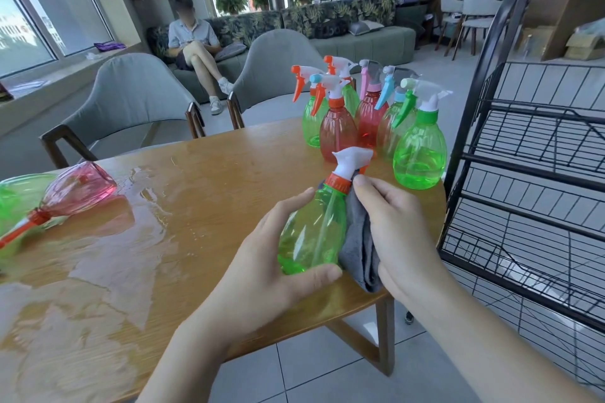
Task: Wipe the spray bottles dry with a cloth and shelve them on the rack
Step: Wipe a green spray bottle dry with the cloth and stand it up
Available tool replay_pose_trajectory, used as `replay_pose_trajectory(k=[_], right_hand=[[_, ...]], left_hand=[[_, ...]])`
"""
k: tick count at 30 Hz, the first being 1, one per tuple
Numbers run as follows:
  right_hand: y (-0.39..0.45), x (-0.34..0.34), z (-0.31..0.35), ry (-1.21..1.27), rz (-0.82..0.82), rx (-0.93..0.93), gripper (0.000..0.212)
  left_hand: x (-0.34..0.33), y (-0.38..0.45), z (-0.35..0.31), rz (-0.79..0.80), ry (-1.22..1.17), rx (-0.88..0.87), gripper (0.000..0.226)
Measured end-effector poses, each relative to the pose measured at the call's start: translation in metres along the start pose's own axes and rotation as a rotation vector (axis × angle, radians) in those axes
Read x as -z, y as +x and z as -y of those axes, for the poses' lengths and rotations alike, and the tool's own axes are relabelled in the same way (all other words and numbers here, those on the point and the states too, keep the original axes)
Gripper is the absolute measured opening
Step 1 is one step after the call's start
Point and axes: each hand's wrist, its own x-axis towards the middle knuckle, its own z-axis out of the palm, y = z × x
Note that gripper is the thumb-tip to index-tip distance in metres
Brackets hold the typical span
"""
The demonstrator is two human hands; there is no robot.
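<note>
My left hand (275,249) grips a green spray bottle (312,229) with an orange collar and white head, tilted over the table's near right part. My right hand (397,232) holds a grey cloth (360,249) against the bottle's right side, thumb up by the collar. Several green and red spray bottles (366,121) stand upright in a group at the far right of the table. A pink bottle (78,188) and part of a green one (16,199) lie on their sides at the left edge. The black wire rack (530,193) stands right of the table, its shelves bare.
The wooden table (203,173) has a wide puddle of water (108,258) across its left and near part. Two grey chairs (131,98) stand at the far side. A person sits on a sofa (193,46) in the background.
</note>
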Motion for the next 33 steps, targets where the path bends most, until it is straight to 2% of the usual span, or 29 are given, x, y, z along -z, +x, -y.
replay_pose_trajectory(k=[3,6,8,10,12,14,17,21,23,26,27,30,33], right_hand=[[0.000,-0.003,0.002,0.014,0.037,0.006,0.034],[-0.001,-0.008,0.000,-0.019,0.042,0.071,0.040],[-0.002,-0.010,0.000,-0.050,0.022,0.142,0.033],[-0.003,-0.012,0.000,-0.067,0.003,0.206,0.019],[-0.006,-0.016,-0.002,-0.096,0.004,0.271,0.011],[-0.008,-0.020,-0.004,-0.143,-0.011,0.325,0.011],[-0.004,-0.016,-0.002,-0.161,0.023,0.318,0.014],[0.012,-0.001,0.001,-0.044,0.119,0.183,0.022],[0.017,0.002,-0.002,0.006,0.122,0.162,0.030],[0.016,-0.002,-0.007,0.020,0.057,0.203,0.052],[0.014,-0.004,-0.007,0.019,0.036,0.204,0.052],[0.010,-0.005,-0.010,0.029,-0.007,0.161,0.035],[0.009,-0.004,-0.007,-0.009,0.010,0.151,0.032]], left_hand=[[0.002,-0.003,-0.006,0.028,-0.226,0.014,0.052],[-0.005,-0.003,-0.007,-0.016,-0.228,-0.020,0.047],[-0.013,-0.003,-0.007,-0.095,-0.120,-0.082,0.055],[-0.027,-0.003,-0.005,-0.228,0.034,-0.118,0.074],[-0.040,-0.003,-0.003,-0.343,0.132,-0.087,0.088],[-0.050,-0.003,-0.001,-0.396,0.171,-0.036,0.091],[-0.046,-0.001,0.003,-0.391,0.209,-0.035,0.091],[-0.025,-0.002,-0.001,-0.148,-0.122,-0.001,0.079],[-0.021,-0.002,-0.004,-0.081,-0.193,-0.003,0.078],[-0.032,0.001,-0.002,-0.202,-0.021,-0.027,0.080],[-0.039,0.001,-0.003,-0.262,0.071,-0.034,0.083],[-0.060,-0.001,-0.005,-0.390,0.235,-0.021,0.094],[-0.065,-0.002,-0.005,-0.430,0.298,-0.015,0.099]])
